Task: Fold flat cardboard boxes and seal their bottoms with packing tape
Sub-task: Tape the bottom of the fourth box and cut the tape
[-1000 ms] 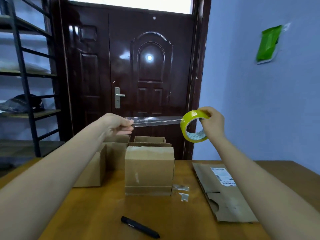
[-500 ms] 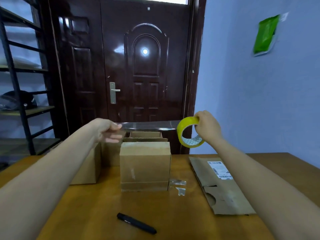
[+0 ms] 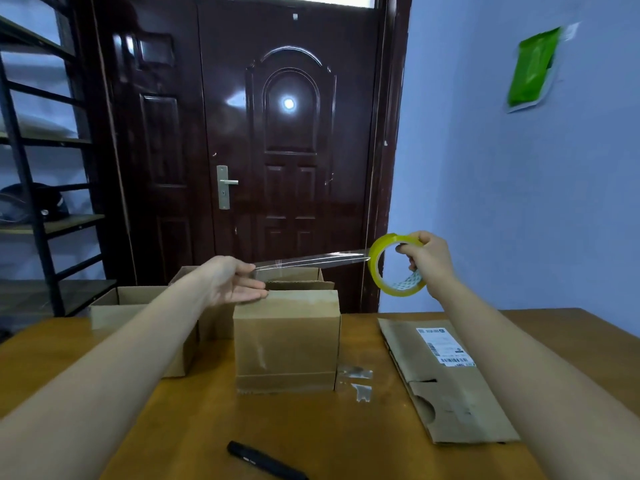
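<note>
Head view, only cam: right hand (image 3: 427, 261) grips the yellow tape roll (image 3: 396, 265) through its core, fingers curled round the rim, held up over the table (image 3: 346, 445) to the right of the boxes. Clear tape strip (image 3: 311, 262) runs taut from roll leftward to the left hand (image 3: 230, 280), which pinches the free end w/ thumb on top, other fingers fairly straight, palm up. Strip hangs just above the closed box (image 3: 287, 344) at centre; left hand sits right over the box's top-left edge, can't tell if touching. Box stands w/ flaps shut on top, so likely the bottom seam faces up and awaits tape. To do it well, imo: keep strip tight, centre it along the seam, lay the free end down past the left edge first, then bring the roll down and press flat so no wrinkles; leave overhang both sides to fold onto the walls. Room: open boxes (image 3: 138, 306) crowd left and behind, so the left hand has little space to drop past the edge; right of the box is freer, only tape scraps (image 3: 356, 379) close by, then the flat cardboard piece (image 3: 446, 386) w/ label further right. Black pen (image 3: 266, 460) lies near front, well apart from the work.
</note>
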Demonstrator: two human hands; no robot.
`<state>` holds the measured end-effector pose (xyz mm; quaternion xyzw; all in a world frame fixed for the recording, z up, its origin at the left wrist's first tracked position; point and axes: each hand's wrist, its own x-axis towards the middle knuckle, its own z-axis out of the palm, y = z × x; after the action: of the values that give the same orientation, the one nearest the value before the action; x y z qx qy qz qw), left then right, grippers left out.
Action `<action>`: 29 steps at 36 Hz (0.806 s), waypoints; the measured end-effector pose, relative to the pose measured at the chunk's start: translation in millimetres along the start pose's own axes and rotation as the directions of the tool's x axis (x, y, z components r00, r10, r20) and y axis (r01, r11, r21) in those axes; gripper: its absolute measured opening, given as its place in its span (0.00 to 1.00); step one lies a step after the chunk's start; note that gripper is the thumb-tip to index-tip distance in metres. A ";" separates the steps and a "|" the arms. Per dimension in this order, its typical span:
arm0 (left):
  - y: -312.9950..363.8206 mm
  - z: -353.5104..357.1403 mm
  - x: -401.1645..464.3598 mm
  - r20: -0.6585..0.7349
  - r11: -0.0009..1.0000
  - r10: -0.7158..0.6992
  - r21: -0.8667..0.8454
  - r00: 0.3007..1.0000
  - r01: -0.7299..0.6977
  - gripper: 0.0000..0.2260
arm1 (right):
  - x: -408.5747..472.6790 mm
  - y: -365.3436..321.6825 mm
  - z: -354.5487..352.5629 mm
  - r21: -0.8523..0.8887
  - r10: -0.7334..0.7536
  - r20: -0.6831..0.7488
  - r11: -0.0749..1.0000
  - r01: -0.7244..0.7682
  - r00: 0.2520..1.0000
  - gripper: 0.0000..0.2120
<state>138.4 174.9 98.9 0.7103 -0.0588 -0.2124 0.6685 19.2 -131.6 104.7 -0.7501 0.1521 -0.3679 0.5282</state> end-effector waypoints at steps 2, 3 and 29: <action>-4.8 1.3 2.6 0.002 1.000 0.004 0.025 1.000 -0.004 0.15 | 2.7 1.5 0.8 -0.049 -0.034 0.018 0.998 0.035 0.999 0.07; -7.7 1.8 3.5 0.006 0.999 0.006 0.039 1.000 -0.006 0.16 | 3.8 1.9 1.3 -0.073 -0.049 0.032 0.996 0.051 0.998 0.07; -19.0 -8.3 21.1 -0.021 0.998 0.022 0.052 1.000 -0.021 0.05 | 23.6 4.5 13.7 -0.277 -0.051 0.245 0.953 0.120 0.968 0.04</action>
<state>156.8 176.7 75.8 0.7290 -0.0645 -0.1959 0.6527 45.8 -138.6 107.5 -0.8635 0.1079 -0.2729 0.4101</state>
